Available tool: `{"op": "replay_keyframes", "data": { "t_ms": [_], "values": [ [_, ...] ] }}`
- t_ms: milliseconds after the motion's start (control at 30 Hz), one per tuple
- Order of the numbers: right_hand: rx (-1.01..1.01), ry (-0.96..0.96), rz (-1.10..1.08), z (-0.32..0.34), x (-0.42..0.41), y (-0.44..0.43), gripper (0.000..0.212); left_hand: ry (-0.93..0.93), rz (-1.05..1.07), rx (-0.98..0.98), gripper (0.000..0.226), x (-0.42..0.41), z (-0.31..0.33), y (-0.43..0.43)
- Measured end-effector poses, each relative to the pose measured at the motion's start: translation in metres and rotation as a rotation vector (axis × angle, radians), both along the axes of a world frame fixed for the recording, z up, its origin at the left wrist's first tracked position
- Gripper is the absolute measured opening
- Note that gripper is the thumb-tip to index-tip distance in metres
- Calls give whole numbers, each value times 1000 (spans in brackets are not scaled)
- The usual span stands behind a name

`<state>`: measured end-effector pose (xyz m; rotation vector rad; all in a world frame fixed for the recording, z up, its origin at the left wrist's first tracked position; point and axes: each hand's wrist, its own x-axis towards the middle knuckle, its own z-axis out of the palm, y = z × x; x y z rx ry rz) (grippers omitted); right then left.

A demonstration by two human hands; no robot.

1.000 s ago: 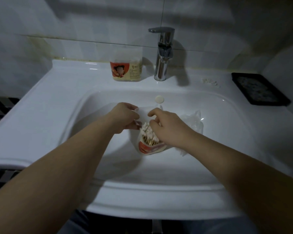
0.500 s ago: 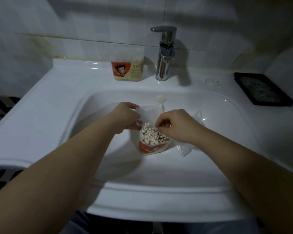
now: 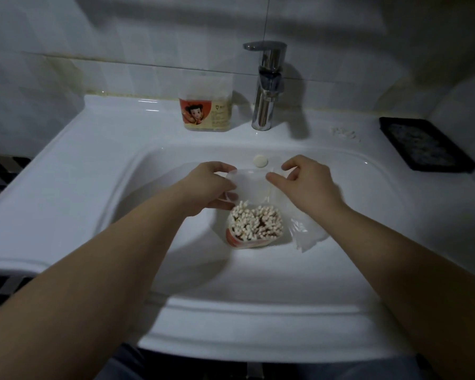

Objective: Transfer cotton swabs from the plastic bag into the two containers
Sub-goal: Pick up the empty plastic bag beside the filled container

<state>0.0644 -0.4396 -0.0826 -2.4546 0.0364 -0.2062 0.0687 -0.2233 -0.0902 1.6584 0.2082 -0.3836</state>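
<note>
An open clear container [image 3: 242,242] with a red label stands in the sink basin, packed with upright cotton swabs [image 3: 254,224]. Just behind and above it, a translucent lid [image 3: 251,185] is held between both hands. My left hand [image 3: 211,187] grips the lid's left edge with curled fingers. My right hand [image 3: 310,185] pinches its right edge between thumb and forefinger. The crumpled clear plastic bag [image 3: 309,234] lies in the basin under my right wrist, right of the container. A second container [image 3: 206,108], lidded and with a cartoon label, stands on the back ledge.
A chrome faucet [image 3: 268,86] rises at the back, right of the second container. The white sink [image 3: 99,165] has a round overflow cap [image 3: 260,161] just beyond the lid. A black tray [image 3: 425,144] sits on the ledge at right, with small white crumbs [image 3: 344,133] beside it.
My right hand left the swab tips and rose to the lid's right edge. The lid is now spread between both hands, and the full container is uncovered to view.
</note>
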Motion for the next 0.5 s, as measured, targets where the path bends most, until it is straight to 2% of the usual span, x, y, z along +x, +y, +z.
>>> {"op": "replay_keyframes", "data": {
  "t_ms": [67, 167, 333, 433, 500],
  "values": [
    [2, 19, -8, -2, 3, -2, 37, -11, -31, -6, 26, -2, 2, -2],
    [38, -7, -7, -7, 7, -3, 21, -8, -75, -20, 29, -6, 5, -5],
    [331, -53, -21, 0, 5, -3, 3, -10, -60, 15, 29, -7, -1, -6],
    [431, -14, 109, 10, 0, -5, 11, -9, -37, 38, 29, -4, -4, -4],
    [346, 33, 242, 15, -7, -7, 13, -3, -24, 52, 29, -2, -5, -2]
  ]
}}
